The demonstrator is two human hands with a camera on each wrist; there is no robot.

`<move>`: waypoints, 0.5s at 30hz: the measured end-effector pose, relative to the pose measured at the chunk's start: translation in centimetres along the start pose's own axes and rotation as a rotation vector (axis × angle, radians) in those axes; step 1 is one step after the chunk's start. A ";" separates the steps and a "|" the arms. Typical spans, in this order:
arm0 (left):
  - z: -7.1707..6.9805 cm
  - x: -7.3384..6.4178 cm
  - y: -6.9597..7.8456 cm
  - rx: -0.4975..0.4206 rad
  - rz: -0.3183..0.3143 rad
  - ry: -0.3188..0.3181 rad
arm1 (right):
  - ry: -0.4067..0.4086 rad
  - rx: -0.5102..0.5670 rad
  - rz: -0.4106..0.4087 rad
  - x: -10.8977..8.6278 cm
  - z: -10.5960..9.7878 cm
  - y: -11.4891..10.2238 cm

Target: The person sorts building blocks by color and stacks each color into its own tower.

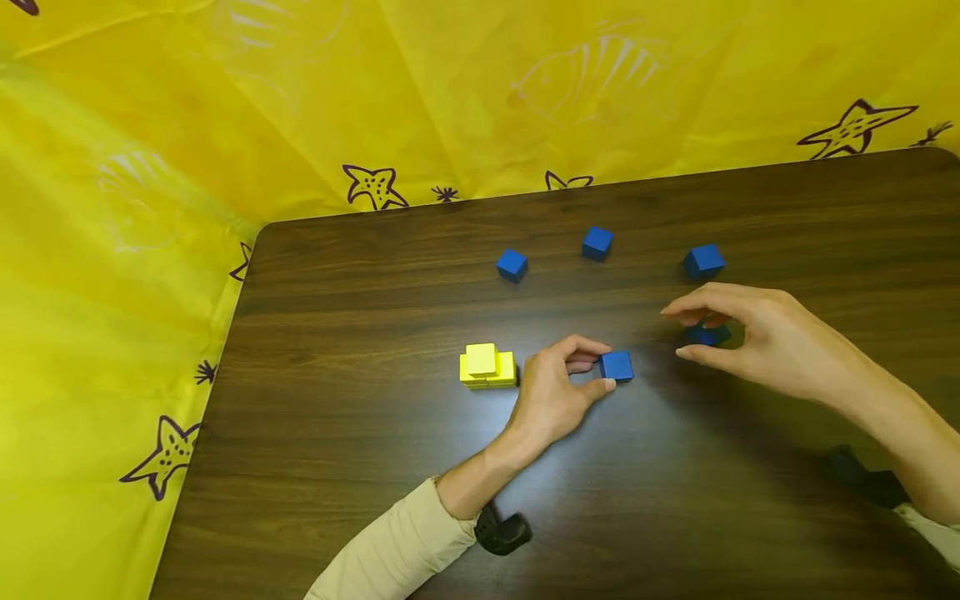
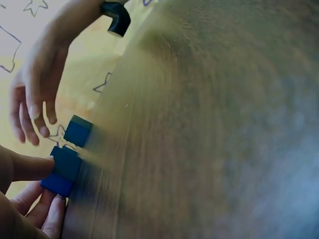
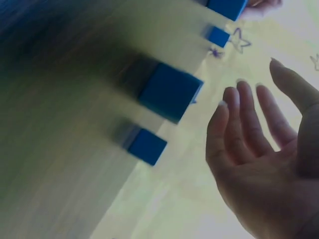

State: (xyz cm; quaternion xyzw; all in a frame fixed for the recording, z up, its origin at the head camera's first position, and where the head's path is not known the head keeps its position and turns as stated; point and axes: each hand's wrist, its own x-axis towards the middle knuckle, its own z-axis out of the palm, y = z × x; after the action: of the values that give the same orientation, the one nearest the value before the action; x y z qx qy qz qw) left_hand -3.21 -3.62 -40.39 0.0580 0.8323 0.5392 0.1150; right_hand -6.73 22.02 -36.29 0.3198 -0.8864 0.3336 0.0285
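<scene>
My left hand [image 1: 553, 387] pinches a blue cube [image 1: 617, 367] between thumb and fingers, low over the middle of the table. In the left wrist view that blue cube [image 2: 58, 184] shows between the thumb and fingertips. To the right, my right hand [image 1: 757, 337] hovers with fingers loosely bent and thumb apart, holding nothing. Below it lies another blue cube [image 1: 707, 335], partly hidden by the fingers. The right wrist view shows the right hand [image 3: 264, 159] apart from a large-looking blue cube [image 3: 170, 92].
Left of my left hand, a yellow block [image 1: 481, 358] sits on top of other yellow blocks [image 1: 506, 368]. Toward the far edge lie three blue cubes, one left [image 1: 512, 265], one middle [image 1: 597, 242] and one right [image 1: 705, 262]. Yellow patterned cloth [image 1: 450, 100] borders the dark wooden table [image 1: 337, 433].
</scene>
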 end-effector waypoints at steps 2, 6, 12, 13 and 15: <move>0.0 0.0 0.0 0.003 -0.002 -0.002 | -0.004 -0.004 0.015 -0.3 -0.3 0.3; 0.1 0.0 0.1 0.016 -0.001 0.001 | -0.016 0.024 0.036 -0.6 -0.7 1.0; 0.1 0.2 0.1 0.030 0.005 0.001 | -0.034 0.221 0.175 -1.6 -1.4 2.8; 0.1 0.2 0.2 0.031 0.007 0.002 | -0.033 0.240 0.208 -1.8 -1.5 3.2; 0.1 0.2 0.2 0.033 0.008 0.002 | -0.034 0.260 0.268 -2.2 -1.6 3.9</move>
State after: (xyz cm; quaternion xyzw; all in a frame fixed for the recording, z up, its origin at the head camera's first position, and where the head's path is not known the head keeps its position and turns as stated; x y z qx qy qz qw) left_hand -3.42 -3.43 -40.31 0.0630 0.8409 0.5259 0.1110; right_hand -7.49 26.45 -37.82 0.2054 -0.8707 0.4408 -0.0727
